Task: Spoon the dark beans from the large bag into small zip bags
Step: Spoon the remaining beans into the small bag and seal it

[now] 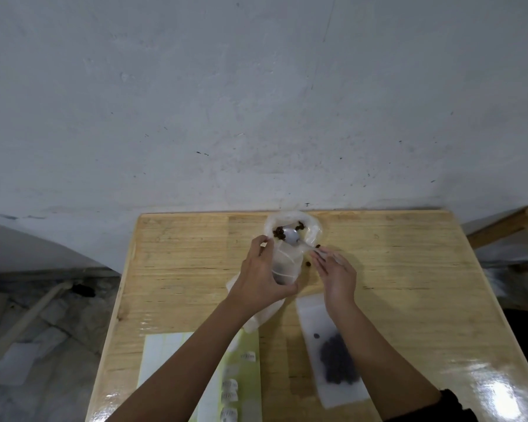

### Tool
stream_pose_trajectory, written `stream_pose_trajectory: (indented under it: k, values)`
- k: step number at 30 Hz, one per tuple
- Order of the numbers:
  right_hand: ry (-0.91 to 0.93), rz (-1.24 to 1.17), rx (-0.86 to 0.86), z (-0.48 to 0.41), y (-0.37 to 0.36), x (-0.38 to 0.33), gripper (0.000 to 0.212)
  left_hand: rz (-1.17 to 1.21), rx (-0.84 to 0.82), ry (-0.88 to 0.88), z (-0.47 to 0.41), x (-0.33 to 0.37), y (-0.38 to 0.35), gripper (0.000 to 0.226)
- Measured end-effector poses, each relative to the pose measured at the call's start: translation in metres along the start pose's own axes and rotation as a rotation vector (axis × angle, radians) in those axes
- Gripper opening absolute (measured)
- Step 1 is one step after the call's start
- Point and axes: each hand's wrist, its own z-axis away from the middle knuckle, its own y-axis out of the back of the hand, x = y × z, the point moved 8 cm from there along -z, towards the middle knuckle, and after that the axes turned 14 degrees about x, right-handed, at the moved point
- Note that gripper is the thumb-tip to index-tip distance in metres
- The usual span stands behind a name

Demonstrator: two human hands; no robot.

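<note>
Beans (278, 232) sit with the spoon (291, 236) in the far bag (313, 228). Our left hand (261, 277) grips a zip bag (285, 263); our right hand (337, 274) holds the handle. We should lift level to avoid spills.

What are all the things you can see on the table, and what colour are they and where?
table: one, light wood, against the grey wall
large bag: one, clear, far middle, dark beans inside
spoon: one, pale, bowl in the large bag's mouth
small zip bag: one, clear, near right, flat, holding dark beans
loose beans: a few, dark, beside the large bag
sheet: one, pale yellow-green, near left
left hand: gripping a clear bag
right hand: by the spoon handle
</note>
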Motion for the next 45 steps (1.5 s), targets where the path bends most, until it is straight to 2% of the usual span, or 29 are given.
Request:
stream_pose_trajectory:
  k: [7,12,20,24,26,29,31,35,39,45]
  values:
    - [-0.201,-0.009,-0.014,0.013,-0.006,0.018,0.02,0.062,-0.001,0.05,0.004,-0.013,0.001,0.085]
    - [-0.073,-0.06,0.015,0.012,-0.001,-0.013,0.017,0.083,0.009,0.146,0.006,-0.027,0.002,0.087]
    - [0.07,0.022,-0.109,0.018,-0.005,-0.044,0.022,0.161,0.052,0.228,0.002,-0.039,0.008,0.09]
    - [0.222,0.089,-0.213,0.026,-0.006,-0.059,0.024,0.168,0.075,0.221,0.001,-0.045,0.011,0.089]
    - [0.345,0.151,-0.313,0.033,-0.011,-0.07,0.023,0.188,0.086,0.219,0.001,-0.048,0.011,0.087]
    - [0.555,0.292,-0.442,0.047,-0.021,-0.084,0.022,0.199,0.063,0.217,0.002,-0.051,0.007,0.096]
    - [0.652,0.311,-0.431,0.05,-0.024,-0.091,0.019,0.201,0.052,0.219,0.003,-0.052,0.005,0.099]
    - [0.769,0.397,-0.257,0.04,-0.023,-0.089,0.016,0.245,0.042,0.229,0.006,-0.053,0.006,0.098]
    - [0.88,0.619,-0.257,0.039,-0.031,-0.075,0.022,0.25,0.021,0.214,0.009,-0.054,0.006,0.096]
    - [1.109,0.656,-0.313,0.065,-0.041,-0.068,0.03,0.188,0.005,0.178,0.009,-0.052,0.002,0.096]
